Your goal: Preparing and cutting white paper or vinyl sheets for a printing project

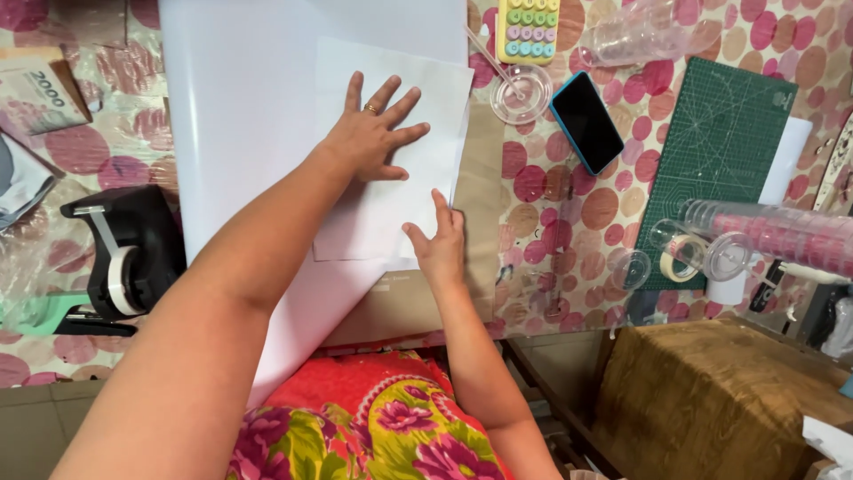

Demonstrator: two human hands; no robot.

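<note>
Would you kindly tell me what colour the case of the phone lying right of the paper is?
Bright blue, around a black screen; the phone shows best in the head view.

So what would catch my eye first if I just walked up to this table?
Probably the two bare hands on the white paper sheet at centre: the left hand spread flat on it, the right hand at its lower right edge. Then the black tape dispenser at left and the blue-cased phone at upper right.

Head camera; looks steeply down; close over table [551,222].
</note>
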